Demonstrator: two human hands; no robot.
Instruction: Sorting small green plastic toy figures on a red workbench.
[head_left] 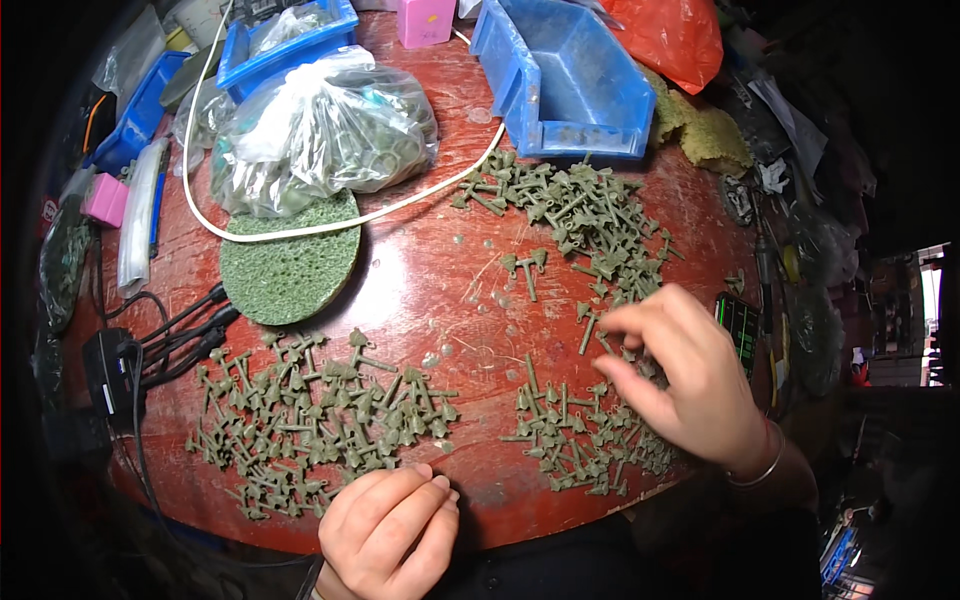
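Note:
My right hand point(690, 375) is above the right side of the table, thumb and forefinger apart with nothing between them. Its fingertips are close to a single small olive-green T-shaped part point(587, 330). Beneath and in front of that hand lies a pile of such parts point(580, 435), and a larger heap point(585, 205) stretches behind it. At the table's near edge my left hand point(390, 535) is curled closed, fingertips together; whatever it may hold is hidden. Just beyond it spreads another pile of these parts point(320, 410). One loose T-shaped part point(527, 270) lies apart near the middle.
A round green sponge-like pad point(290, 265) and a knotted clear plastic bag point(320, 130) sit at the back left, crossed by a white cable point(400, 208). A blue bin point(570, 85) stands at the back. Black cables point(190, 340) and a phone point(737, 325) flank the piles.

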